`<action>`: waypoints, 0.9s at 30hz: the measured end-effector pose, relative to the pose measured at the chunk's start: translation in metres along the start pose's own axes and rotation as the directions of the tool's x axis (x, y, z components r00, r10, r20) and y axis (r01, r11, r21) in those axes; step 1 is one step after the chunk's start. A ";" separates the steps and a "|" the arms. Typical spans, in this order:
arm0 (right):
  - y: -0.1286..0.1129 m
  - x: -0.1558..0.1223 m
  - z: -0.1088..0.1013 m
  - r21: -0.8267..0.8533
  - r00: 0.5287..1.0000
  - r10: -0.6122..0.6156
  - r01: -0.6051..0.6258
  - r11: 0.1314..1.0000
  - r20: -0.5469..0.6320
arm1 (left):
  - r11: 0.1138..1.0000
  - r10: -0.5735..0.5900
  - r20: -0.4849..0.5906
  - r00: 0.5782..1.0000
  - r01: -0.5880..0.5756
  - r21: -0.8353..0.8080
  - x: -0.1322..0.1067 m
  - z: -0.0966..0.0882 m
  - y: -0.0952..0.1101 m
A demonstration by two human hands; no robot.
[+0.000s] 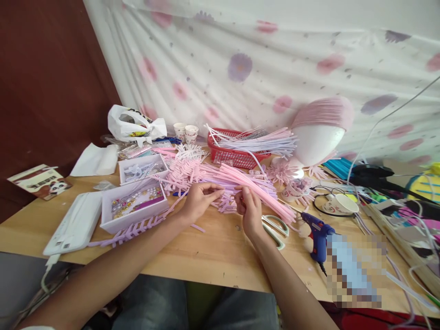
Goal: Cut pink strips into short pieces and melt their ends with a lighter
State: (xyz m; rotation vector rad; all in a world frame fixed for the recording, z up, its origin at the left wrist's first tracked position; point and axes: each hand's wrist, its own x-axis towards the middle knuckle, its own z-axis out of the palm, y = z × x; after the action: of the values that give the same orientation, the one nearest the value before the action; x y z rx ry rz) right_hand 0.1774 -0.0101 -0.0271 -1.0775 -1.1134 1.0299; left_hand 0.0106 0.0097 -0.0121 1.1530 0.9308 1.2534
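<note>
My left hand and my right hand meet over a heap of pink pipe cleaners in the middle of the wooden table. The fingers of both hands are pinched on a thin pink pipe cleaner stretched between them. Folded and twisted pink pieces lie just behind my left hand. White-handled scissors rest right of my right wrist.
A red basket of pale pipe cleaners stands behind the heap. Two white bead trays sit at left, a blue glue gun at right. A white foam head with pink covering, paper cups and cables crowd the back and right.
</note>
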 end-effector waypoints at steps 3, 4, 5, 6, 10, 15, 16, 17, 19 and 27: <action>0.003 -0.002 0.000 0.028 0.997 0.079 -0.079 0.996 0.013 | 0.994 -0.042 -0.066 0.997 0.036 -0.099 0.000 0.000 0.000; 0.003 -0.003 0.001 0.011 0.995 0.100 -0.101 0.995 0.029 | 0.992 -0.055 -0.074 0.996 0.047 -0.113 0.000 0.000 0.001; 0.003 -0.004 0.002 -0.008 0.992 0.115 -0.115 0.993 0.046 | 0.991 -0.065 -0.077 0.995 0.056 -0.119 -0.001 0.000 0.001; 0.002 -0.005 0.003 -0.023 0.990 0.124 -0.123 0.992 0.065 | 0.991 -0.071 -0.077 0.994 0.062 -0.119 -0.002 0.001 0.002; -0.001 -0.009 0.009 -0.016 0.985 0.137 -0.136 0.991 0.100 | 0.989 -0.079 -0.083 0.993 0.068 -0.130 -0.006 0.005 0.003; 0.001 -0.009 0.011 0.023 0.976 0.171 -0.176 0.984 0.131 | 0.984 -0.090 -0.093 0.992 0.074 -0.163 -0.009 0.010 0.005; 0.002 -0.009 0.011 0.032 0.975 0.177 -0.183 0.983 0.135 | 0.984 -0.089 -0.097 0.991 0.073 -0.160 -0.009 0.010 0.005; 0.002 -0.009 0.011 0.040 0.973 0.182 -0.190 0.981 0.138 | 0.985 -0.089 -0.099 0.991 0.073 -0.156 -0.009 0.011 0.005; 0.003 -0.010 0.010 0.062 0.971 0.192 -0.202 0.977 0.140 | 0.987 -0.084 -0.098 0.992 0.070 -0.145 -0.009 0.011 0.005; 0.001 -0.011 0.011 0.070 0.973 0.182 -0.193 0.979 0.142 | 0.990 -0.067 -0.091 0.994 0.055 -0.129 -0.010 0.010 0.002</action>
State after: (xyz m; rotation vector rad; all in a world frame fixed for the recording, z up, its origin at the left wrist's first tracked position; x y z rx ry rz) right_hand 0.1648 -0.0192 -0.0283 -1.0737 -1.0808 1.3045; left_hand 0.0191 -0.0013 -0.0087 0.9656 0.9365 1.3079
